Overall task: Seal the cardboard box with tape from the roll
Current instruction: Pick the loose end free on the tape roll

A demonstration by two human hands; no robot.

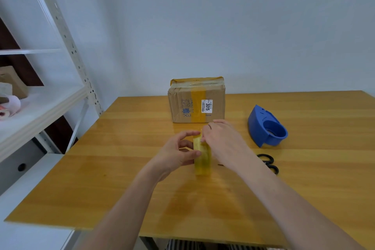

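A cardboard box (180, 105) stands at the back middle of the wooden table (121, 168), with a yellowish tape band and a white label on its front. A yellowish roll of tape (203, 160) stands on edge above the table in front of the box. My left hand (176, 154) grips the roll from the left, thumb and fingers around it. My right hand (223, 142) rests on the roll's top right, fingertips at the tape's surface. The hands hide part of the roll.
A blue tape dispenser (265, 128) sits to the right of the box. Black scissors (269, 163) lie just right of my right forearm. A white metal shelf (40, 105) with rolls and a box stands at the left.
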